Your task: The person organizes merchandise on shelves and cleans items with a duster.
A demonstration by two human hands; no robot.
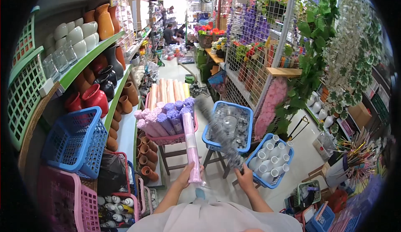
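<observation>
Left fingers point(202, 169) around pink roll point(192, 148)

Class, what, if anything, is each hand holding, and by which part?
The left hand holds a long pink wrapped roll near its lower end. The right hand holds a long dark grey thing, blurred, by its lower end.

white pots point(75, 35) stand above red vases point(92, 98) on shelves point(94, 57); vines point(319, 35) hang beside a mesh rack point(282, 27); people point(169, 35) are far back.

Left hand point(193, 171) gripping pink roll point(191, 146); right hand point(244, 177) holding long grey item point(222, 135), blurred; pink basket point(168, 140) ahead.
</observation>
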